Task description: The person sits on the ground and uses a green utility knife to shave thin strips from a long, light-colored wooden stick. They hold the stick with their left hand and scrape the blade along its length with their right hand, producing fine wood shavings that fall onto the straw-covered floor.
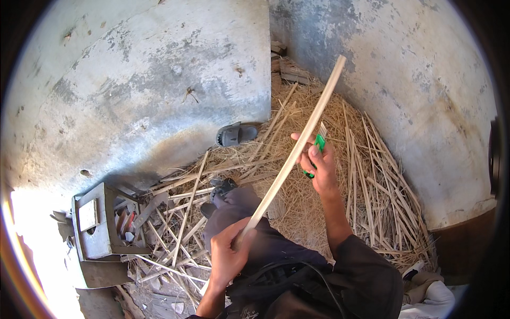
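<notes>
A long pale strip of split wood or bamboo point(289, 162) slants up and to the right across my view. My left hand point(227, 252) is closed round its lower end, near my lap. In my right hand point(323, 167) is a green utility knife point(320, 142), its blade out and pointing upward. The right hand's fingers lie beside the middle of the strip, one finger reaching past its left edge. Whether they touch the strip I cannot tell. The strip's upper end stands free in front of the wall.
Curly shavings point(305, 212) cover the floor. Several loose strips point(372, 186) lie in a pile along the right wall point(419, 95). At the left, a worn box point(95, 223) holds small items. A dark sandal point(236, 134) rests by the wall corner point(265, 106).
</notes>
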### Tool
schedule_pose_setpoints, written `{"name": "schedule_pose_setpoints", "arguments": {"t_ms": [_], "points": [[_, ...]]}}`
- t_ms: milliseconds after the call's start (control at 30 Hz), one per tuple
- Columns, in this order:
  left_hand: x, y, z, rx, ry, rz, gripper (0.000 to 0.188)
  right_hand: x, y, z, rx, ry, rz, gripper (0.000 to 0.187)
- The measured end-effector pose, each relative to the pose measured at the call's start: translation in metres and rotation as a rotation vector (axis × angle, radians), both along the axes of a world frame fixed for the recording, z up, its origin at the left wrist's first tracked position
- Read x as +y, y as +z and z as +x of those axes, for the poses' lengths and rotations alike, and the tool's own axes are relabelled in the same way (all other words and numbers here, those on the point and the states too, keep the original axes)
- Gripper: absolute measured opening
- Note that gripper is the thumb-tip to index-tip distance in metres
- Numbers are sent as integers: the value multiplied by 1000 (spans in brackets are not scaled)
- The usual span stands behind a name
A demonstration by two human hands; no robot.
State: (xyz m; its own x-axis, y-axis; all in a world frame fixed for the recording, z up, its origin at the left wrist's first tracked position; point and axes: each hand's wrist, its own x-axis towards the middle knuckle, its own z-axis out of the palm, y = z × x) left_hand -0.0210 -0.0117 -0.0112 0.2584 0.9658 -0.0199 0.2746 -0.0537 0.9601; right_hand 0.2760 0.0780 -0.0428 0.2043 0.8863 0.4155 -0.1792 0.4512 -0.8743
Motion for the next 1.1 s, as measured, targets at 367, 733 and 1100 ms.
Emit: {"name": "schedule_pose_setpoints", "arguments": {"t_ms": [367, 733, 1100], "points": [[22, -11, -6, -232, -171, -189, 27, -12, 18, -11, 52, -66, -46, 21], [29, 0, 0, -57, -152, 134, 25, -12, 25, -5, -14, -112, -28, 35], [27, 11, -19, 166, -269, -12, 25, -12, 37, 15, -6, -207, 83, 36]]}}
